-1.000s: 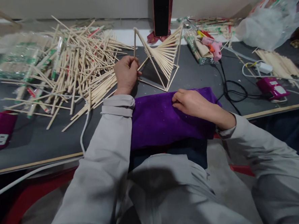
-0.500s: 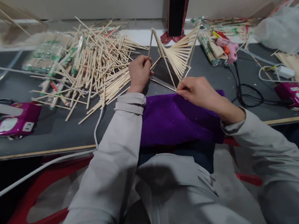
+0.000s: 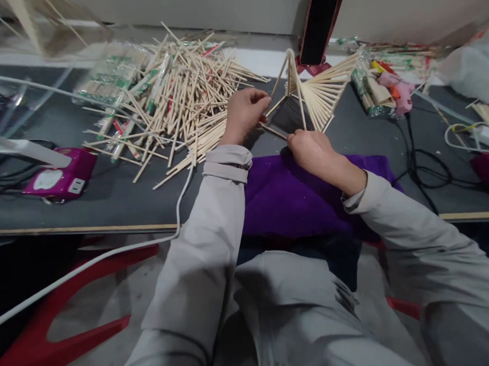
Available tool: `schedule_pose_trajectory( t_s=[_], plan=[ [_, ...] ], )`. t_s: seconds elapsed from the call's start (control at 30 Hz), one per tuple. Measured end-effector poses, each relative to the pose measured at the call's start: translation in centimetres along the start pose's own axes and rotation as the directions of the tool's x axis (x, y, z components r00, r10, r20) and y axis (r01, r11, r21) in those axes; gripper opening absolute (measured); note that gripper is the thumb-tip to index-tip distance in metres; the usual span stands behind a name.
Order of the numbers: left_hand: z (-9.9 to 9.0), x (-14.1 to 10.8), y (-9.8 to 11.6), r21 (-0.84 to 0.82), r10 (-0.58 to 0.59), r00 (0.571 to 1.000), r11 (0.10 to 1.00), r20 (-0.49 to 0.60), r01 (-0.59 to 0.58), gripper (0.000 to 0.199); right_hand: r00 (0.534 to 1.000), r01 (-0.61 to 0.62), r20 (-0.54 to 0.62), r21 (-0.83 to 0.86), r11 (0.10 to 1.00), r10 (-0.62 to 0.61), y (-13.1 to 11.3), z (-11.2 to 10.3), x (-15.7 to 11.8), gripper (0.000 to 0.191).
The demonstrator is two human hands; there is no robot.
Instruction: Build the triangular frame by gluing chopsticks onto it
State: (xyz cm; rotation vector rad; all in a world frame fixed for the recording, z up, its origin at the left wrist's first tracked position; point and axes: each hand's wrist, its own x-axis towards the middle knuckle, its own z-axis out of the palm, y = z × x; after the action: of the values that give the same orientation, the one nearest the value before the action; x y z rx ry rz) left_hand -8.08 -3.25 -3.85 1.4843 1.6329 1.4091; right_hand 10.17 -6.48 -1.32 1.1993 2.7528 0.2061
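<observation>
Grey table [image 3: 122, 208]: the right hand [image 3: 314, 151] apparently hides one frame [image 3: 323, 94] corner.

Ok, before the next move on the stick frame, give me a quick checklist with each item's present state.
1. Left hand on the frame: ok, fingers closed at its left side.
2. Right hand on the frame: ok, pinching near its front corner.
3. Joints under the hands: cannot tell, they are covered.
4. Glue gun clear of both hands: ok, lying off to the right.
5. Loose sticks well away from the left hand: not ok, the pile lies right beside it.
</observation>
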Motion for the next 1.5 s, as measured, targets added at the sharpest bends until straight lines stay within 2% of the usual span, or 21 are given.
schedule_pose_trajectory(
  t_s=[0.1,0.27,0.33,0.53,0.7,1.0,1.07,1.17,1.37,1.43,1.5],
  plan=[
    [-0.8,-0.2,0.5,-0.014,-0.028,0.998,1.0,-0.055,0.027,0.013,0.999,0.026,-0.023,-0.007,1.0,-0.026,0.2,0.1,0.2,0.034],
    [-0.6,0.1,0.4,0.001,-0.005,0.994,1.0,-0.111,0.005,0.015,0.989,0.113,-0.122,0.232,0.966,-0.087,0.7,0.2,1.1,0.028],
    [-0.4,0.1,0.2,0.003,-0.002,0.992,1.0,-0.123,0.003,0.015,0.986,0.14,-0.121,0.274,0.952,-0.111,0.5,0.3,1.5,0.027],
    [0.1,0.2,-0.3,0.044,0.019,0.991,0.999,-0.131,-0.013,0.015,0.98,0.198,-0.048,0.209,0.958,-0.192,-0.1,0.4,2.1,0.027],
    [0.2,0.3,-0.3,0.046,-0.004,0.991,0.999,-0.136,0.01,0.015,0.983,0.183,-0.003,0.139,0.973,-0.185,-0.3,0.2,2.7,0.027],
    [0.3,0.1,-0.2,0.043,-0.056,0.99,0.997,-0.127,0.062,0.017,0.981,0.192,-0.041,0.132,0.972,-0.188,-0.9,0.7,2.7,0.027],
    [0.3,0.1,-0.2,0.017,-0.062,0.986,0.998,-0.155,0.066,0.018,0.984,0.168,-0.084,0.134,0.977,-0.158,-0.8,0.8,2.2,0.029],
    [0.2,0.3,-0.3,-0.028,-0.064,0.975,0.998,-0.213,0.059,0.016,0.971,0.155,-0.208,0.168,0.973,-0.119,-0.4,0.8,1.6,0.03],
    [0.5,0.7,-1.2,0.002,-0.027,0.963,1.0,-0.267,0.029,0.018,0.877,0.302,-0.46,0.307,0.902,-0.137,-0.1,1.4,2.3,0.02],
    [0.6,0.9,-1.6,0.05,0.019,0.963,0.999,-0.27,-0.006,0.019,0.871,0.318,-0.474,0.346,0.883,-0.128,-0.2,1.0,2.3,0.018],
    [0.7,1.2,-2.0,0.107,0.071,0.962,0.993,-0.266,-0.043,0.02,0.886,0.304,-0.452,0.398,0.865,-0.103,0.2,-0.3,1.5,0.016]
  ],
)
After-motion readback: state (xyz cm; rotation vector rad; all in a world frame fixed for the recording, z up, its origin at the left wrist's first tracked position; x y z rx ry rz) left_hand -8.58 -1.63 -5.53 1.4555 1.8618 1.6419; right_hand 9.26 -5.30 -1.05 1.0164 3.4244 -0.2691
